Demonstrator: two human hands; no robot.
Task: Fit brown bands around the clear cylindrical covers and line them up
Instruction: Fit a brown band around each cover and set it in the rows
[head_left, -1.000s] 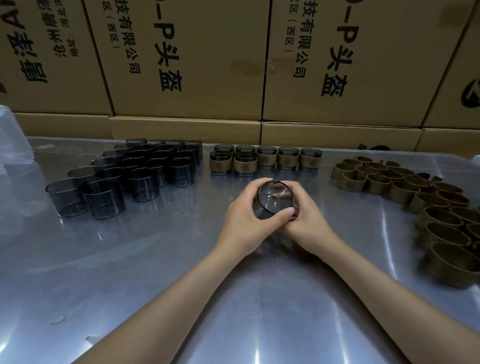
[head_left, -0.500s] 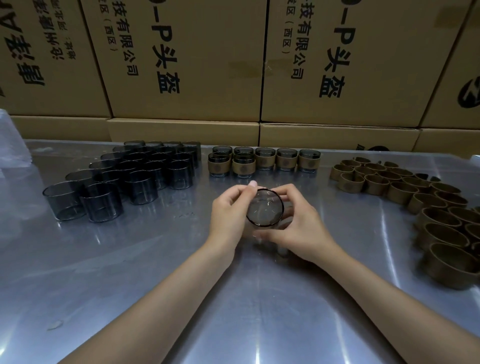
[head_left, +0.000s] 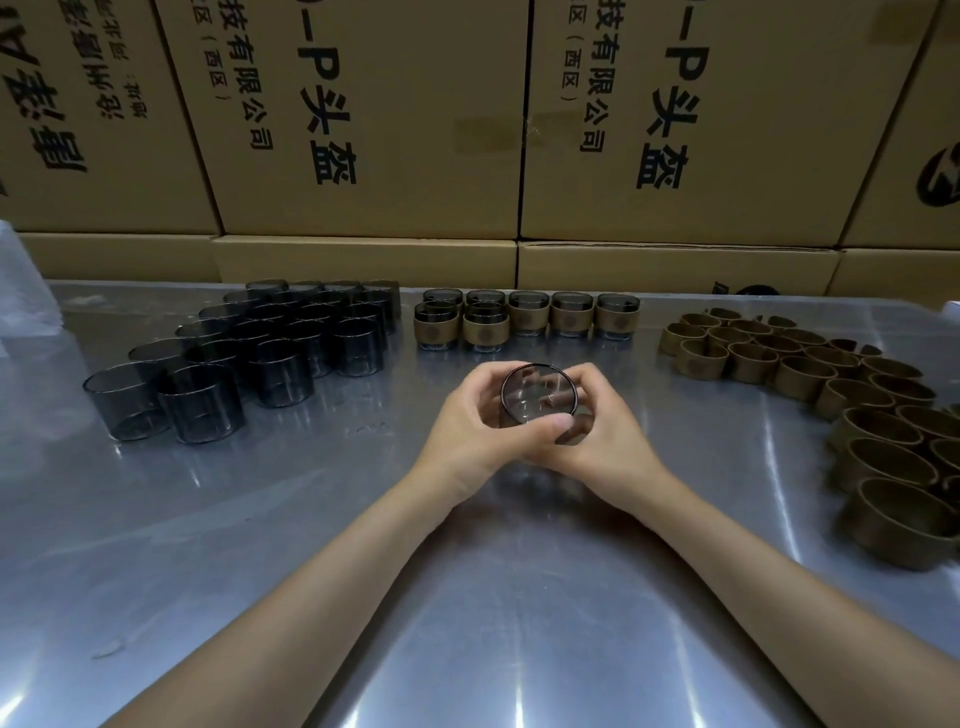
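Head view of a banding station on a reflective metal tabletop (head_left: 260, 545). At centre, the left hand (head_left: 470, 423) and the right hand (head_left: 608, 431) together hold one clear cylindrical cover (head_left: 538, 397), its open mouth tilted toward the camera. The grip of each hand is closed round the cover: the fingers curl over the far rim and the left thumb lies across the near side, just above the tabletop. Part of a brown band (head_left: 574, 431) shows low on the cover's right side, between the hands; how far it is seated cannot be told. To the left stands a block of unbanded covers (head_left: 270, 353), upright and touching in rows. Behind the hands, near the far edge, a row of banded covers (head_left: 527, 319) stands upright, with two more placed in front of it at its left end. To the right lies a cluster of loose brown bands (head_left: 831, 379), packed close together and running toward the near right edge. Printed cardboard boxes (head_left: 415, 130) are stacked along the back of the tabletop, and a crumpled clear plastic bag (head_left: 23, 291) sits at the far left.
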